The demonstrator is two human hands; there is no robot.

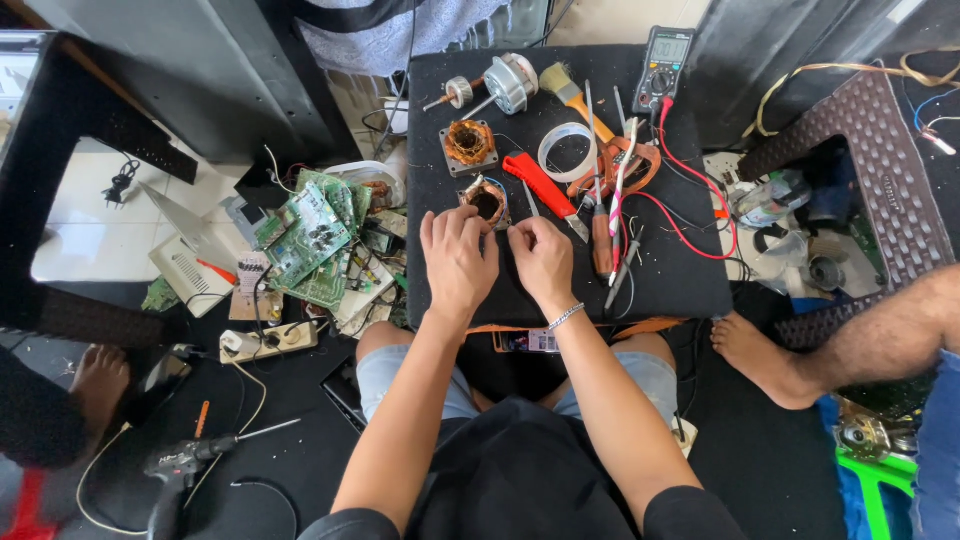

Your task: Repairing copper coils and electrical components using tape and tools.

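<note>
My left hand (458, 258) lies palm-down at the near middle of the black work board (690, 290), its fingers curled forward so the tips rest against the near edge of a small motor stator (487, 200) with copper windings. My right hand (541, 255) sits just beside it, thumb and forefinger pressed together in a pinch at the stator's right flank; whether a fine wire lies between them I cannot tell, as it is too small to see. As I judge it, the step goes best when the left fingers brace the stator flat against the board while the right works in short, gentle pulls, so the thin copper neither kinks nor snaps. Just right of my right hand lie a red-handled utility knife (542, 190) and a brown-handled screwdriver (601, 235), both within easy reach. Farther out sit a second wound stator (469, 145), a clear tape ring (566, 150) and a paintbrush (572, 98). At the far edge rest a rotor with its shaft (500, 84) and a multimeter (664, 65), its red lead (695, 180) looping back across the board. Left of the board, well apart, green circuit boards (315, 235) are heaped on the floor.
</note>
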